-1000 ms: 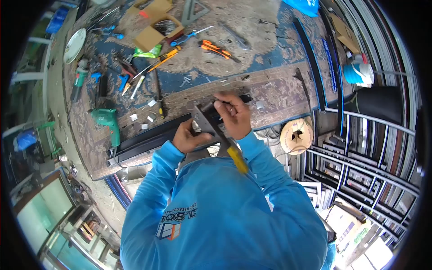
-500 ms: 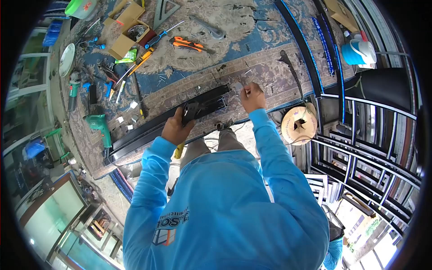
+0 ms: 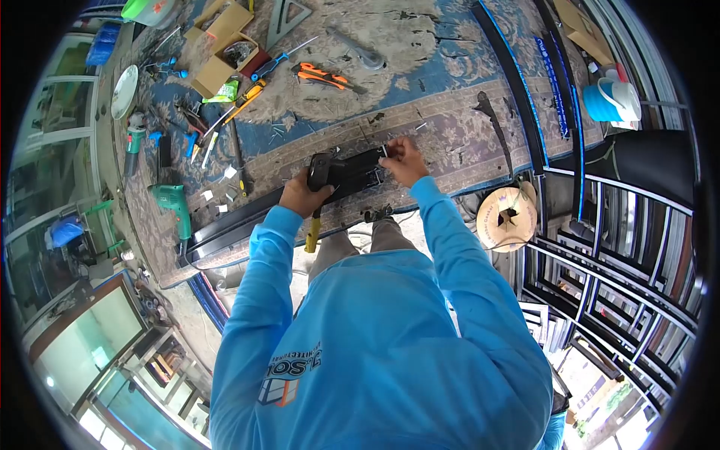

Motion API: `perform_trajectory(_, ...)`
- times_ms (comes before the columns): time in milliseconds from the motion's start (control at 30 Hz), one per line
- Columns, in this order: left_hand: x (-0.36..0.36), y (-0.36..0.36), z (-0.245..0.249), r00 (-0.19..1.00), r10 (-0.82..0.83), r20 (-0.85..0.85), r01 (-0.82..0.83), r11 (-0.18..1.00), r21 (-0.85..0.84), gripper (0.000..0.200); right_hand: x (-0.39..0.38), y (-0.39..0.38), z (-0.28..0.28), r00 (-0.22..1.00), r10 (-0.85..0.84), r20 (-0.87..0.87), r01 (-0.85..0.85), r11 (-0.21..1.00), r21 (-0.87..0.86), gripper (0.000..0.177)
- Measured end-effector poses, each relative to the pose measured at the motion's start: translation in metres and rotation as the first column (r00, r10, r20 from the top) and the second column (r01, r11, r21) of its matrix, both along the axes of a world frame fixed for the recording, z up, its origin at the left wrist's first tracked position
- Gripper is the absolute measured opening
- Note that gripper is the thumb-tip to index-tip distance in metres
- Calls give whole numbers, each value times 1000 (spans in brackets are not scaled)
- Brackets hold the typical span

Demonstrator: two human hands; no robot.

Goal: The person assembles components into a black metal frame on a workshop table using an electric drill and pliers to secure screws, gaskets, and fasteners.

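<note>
My left hand (image 3: 302, 196) is closed round a black-headed tool (image 3: 321, 171), which has a yellow handle (image 3: 313, 232) hanging below the hand. Under that hand, a long black frame profile (image 3: 247, 216) runs along the near edge of the carpeted table. My right hand (image 3: 406, 162) pinches a small pale piece (image 3: 385, 151) right at the profile's right end, with thumb and fingertips close together. Part of the piece is hidden by the fingers. Metal parts show at the second black profile end (image 3: 375, 178) just below.
A green drill (image 3: 174, 202) lies left on the carpeted table (image 3: 420, 90). Beyond are orange-handled pliers (image 3: 322, 75), screwdrivers and an open cardboard box (image 3: 217, 73). Long black strips (image 3: 517, 90) cross the right side. A cardboard-sided reel (image 3: 504, 219) stands beside the table's near edge.
My right hand has moved slightly left and down, bringing the small pale piece against the profile's end. My left hand and its tool have shifted slightly right. The whole view has shifted a little.
</note>
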State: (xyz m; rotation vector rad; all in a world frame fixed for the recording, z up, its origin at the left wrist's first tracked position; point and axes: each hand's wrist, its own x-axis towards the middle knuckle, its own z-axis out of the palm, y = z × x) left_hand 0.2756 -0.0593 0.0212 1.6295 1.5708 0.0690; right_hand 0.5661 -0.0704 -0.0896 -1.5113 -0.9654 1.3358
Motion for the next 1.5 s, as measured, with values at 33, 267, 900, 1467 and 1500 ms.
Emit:
perform_trajectory(33,-1,0,2,1000,-3,5,3,1000,-5,71,1,0,13,998,62,-13,-62,998,7,43)
perform_trajectory(267,-10,2,-11,996,51,79,-49,999,-19,70,5,-3,23,958,279,-60,-276,959,56,59)
perform_trajectory(900,89,22,14,960,-256,-112,267,959,95,44,0,2,32,952,243,187,-221,966,-132,56)
perform_trajectory(1467,77,-44,4,983,-173,-68,182,973,144,57,-30,31,58,928,265,261,-150,909,-389,101)
perform_trajectory(1500,65,-64,9,997,-69,43,70,997,-24,56,-30,34,57,919,277,279,-150,903,-402,100)
